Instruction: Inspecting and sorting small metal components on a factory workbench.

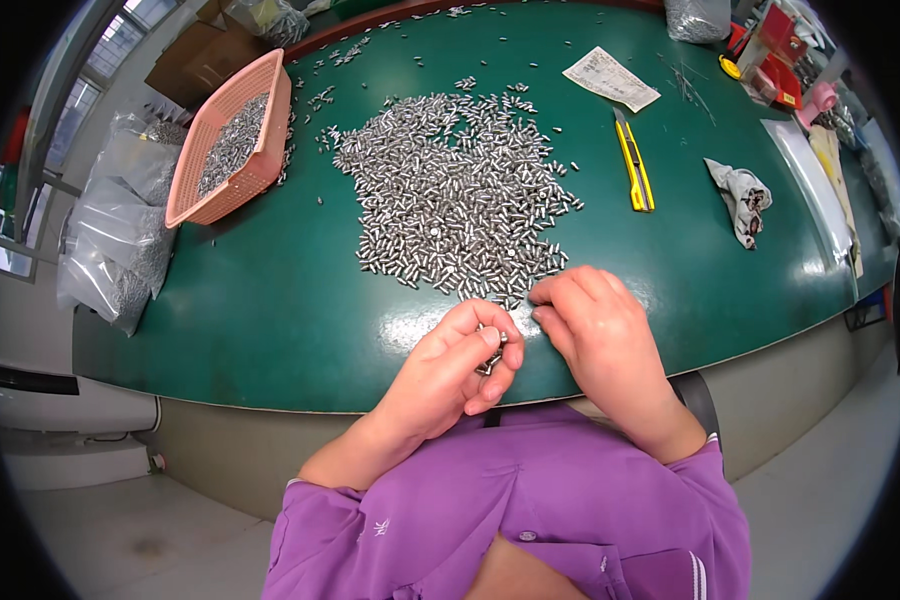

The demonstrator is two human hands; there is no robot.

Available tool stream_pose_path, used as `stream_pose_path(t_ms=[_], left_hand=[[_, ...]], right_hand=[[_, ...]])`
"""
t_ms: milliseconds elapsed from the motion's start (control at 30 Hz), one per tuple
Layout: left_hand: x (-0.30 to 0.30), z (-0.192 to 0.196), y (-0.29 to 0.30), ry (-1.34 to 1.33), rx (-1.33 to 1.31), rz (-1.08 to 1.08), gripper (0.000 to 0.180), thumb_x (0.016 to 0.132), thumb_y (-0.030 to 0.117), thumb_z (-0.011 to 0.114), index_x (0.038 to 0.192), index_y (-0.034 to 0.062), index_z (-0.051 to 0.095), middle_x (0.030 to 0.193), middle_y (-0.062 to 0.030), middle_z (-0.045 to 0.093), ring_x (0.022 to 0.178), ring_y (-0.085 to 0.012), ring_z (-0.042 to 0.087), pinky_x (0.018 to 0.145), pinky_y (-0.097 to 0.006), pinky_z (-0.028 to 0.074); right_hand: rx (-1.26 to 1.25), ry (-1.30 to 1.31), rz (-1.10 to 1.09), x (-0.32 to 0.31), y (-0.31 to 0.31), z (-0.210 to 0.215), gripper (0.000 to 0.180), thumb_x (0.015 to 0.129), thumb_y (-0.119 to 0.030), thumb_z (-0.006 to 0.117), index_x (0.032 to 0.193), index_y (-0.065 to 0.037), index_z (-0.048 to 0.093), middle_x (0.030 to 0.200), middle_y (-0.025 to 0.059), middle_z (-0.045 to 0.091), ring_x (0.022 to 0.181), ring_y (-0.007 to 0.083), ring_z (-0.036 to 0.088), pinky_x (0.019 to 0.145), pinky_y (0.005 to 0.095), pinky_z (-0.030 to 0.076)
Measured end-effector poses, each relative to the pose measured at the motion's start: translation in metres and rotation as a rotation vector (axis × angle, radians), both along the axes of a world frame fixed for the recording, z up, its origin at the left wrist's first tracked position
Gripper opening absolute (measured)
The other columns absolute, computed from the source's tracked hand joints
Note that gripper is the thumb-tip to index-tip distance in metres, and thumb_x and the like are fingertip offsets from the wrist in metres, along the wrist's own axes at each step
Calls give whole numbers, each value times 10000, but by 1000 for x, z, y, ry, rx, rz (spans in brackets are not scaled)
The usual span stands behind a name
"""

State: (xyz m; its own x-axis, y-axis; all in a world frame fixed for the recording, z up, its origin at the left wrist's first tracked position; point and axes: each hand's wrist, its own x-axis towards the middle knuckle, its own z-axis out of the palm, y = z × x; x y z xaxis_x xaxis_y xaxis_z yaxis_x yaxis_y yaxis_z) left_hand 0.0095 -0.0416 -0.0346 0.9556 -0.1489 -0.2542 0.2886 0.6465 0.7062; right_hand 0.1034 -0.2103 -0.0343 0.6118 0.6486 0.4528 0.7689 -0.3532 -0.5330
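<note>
- Small metal parts (pixel 460 195) are lying heaped at upper centre, showing shiny, silver, short cylindrical bodies.
- Left hand (pixel 448 360), lower centre, is cupping several.
- Right hand (pixel 602 325), right of centre, is holding fingers bent beside them; grip unclear.

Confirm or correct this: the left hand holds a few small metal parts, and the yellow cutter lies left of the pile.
Not quite: in the head view, the yellow cutter lies right of the pile. The left hand does hold a few small metal parts.
</note>
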Motion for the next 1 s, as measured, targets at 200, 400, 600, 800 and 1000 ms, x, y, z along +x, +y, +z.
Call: stream_pose_path(t_ms=[200,400,600,800,1000], left_hand=[[0,0,0,-3,16,-4,124,997,114,423,1087,54,484,956,-74,544,623,-81,480,433,-188,333],[-1,1,-2,19,45,3,125,997,110,461,1112,66,483,944,-59,538,620,-60,464,441,-178,330],[-1,-1,-1,33,72,-32,132,996,119,492,1120,73,485,891,-38,540,590,-45,442,434,-175,322],[-1,-2,0,1,8,4,110,1002,124,454,1087,62,488,891,-51,544,595,-60,451,426,-182,320],[0,2,0,-9,-24,9,153,1014,155,401,1072,48,494,911,-75,544,617,-90,470,428,-193,329]], right_hand=[[-28,11,-8,0,-2,2,132,793,-10,648,911,-40,596,869,117,561,815,310,554,724,395,469],[122,163,60,-2,0,3,122,803,-23,667,901,-40,596,876,101,565,834,286,563,711,370,466],[329,590,188,-12,3,3,116,822,-37,674,926,-58,625,901,76,578,798,238,575,725,351,474],[230,183,12,1,0,6,186,783,-15,670,959,-58,629,906,80,590,846,269,591,718,368,483],[-26,41,-53,4,-5,2,198,774,-35,681,963,-69,634,899,83,570,836,289,575,717,395,478]])
